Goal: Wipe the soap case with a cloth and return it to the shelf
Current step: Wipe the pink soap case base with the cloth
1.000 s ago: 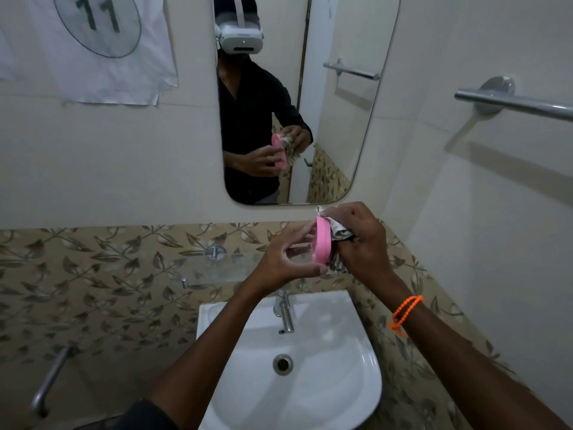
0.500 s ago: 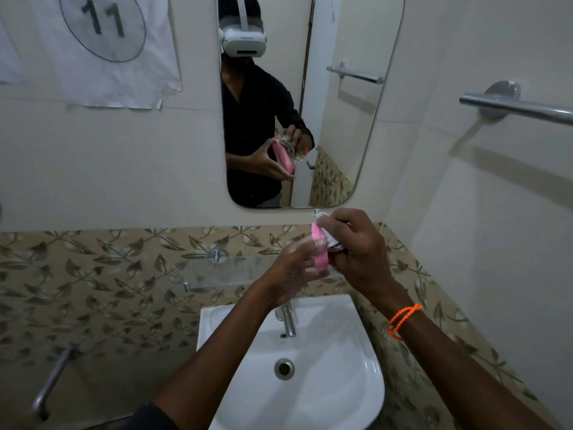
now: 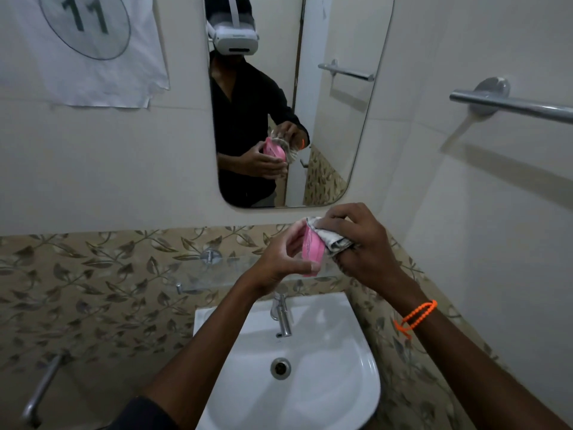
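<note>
A pink soap case (image 3: 313,249) is held on edge in front of me, above the glass shelf (image 3: 217,271). My left hand (image 3: 279,259) grips it from the left, thumb at its lower end and fingers at the top. My right hand (image 3: 359,243) presses a crumpled grey-white cloth (image 3: 333,238) against the case's right face. The cloth hides that side of the case. The mirror (image 3: 341,119) shows the same hold from the front.
A white basin (image 3: 341,383) with a chrome tap (image 3: 282,318) sits below my hands. A towel bar (image 3: 511,105) juts from the right wall. A paper sheet marked 11 (image 3: 83,41) hangs upper left. A metal pipe (image 3: 40,395) runs at lower left.
The case has tipped so its flat face turns more toward me, and my left fingers have shifted along its edge. The cloth hand has slid over the case's right side.
</note>
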